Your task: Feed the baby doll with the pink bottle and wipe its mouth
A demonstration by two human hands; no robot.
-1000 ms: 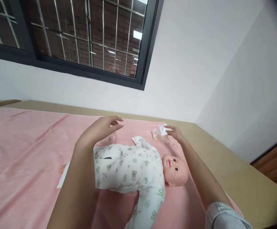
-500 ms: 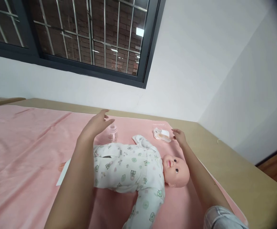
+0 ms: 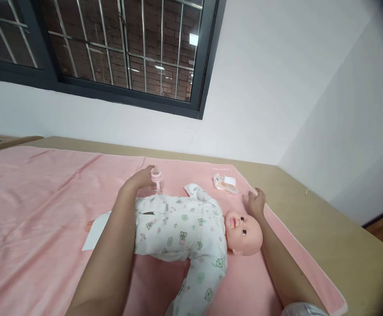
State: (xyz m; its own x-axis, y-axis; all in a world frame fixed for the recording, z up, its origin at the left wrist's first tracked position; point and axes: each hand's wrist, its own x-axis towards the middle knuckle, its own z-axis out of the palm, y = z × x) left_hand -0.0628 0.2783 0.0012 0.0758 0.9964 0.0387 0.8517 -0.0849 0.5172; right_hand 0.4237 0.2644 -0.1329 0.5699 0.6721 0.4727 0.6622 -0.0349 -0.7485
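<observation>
A baby doll in a white sleepsuit with animal prints lies on its back on a pink sheet, its bald head towards the right. Beyond its waist stands a clear baby bottle with a pink collar and handle. My left hand is closed round the bottle's left side; some of its fingers are hidden behind it. Just past the doll's head, my right hand is low over the sheet, fingers apart, holding nothing.
An opened clear packet with something white on it lies near the sheet's far right corner. A white sheet-like piece lies by the doll's legs, partly behind my left forearm. Behind the wooden surface rise a wall and a barred window.
My left hand has come down from above the bottle and closed on it. My right hand has drawn back from beside the packet, nearer the doll's head.
</observation>
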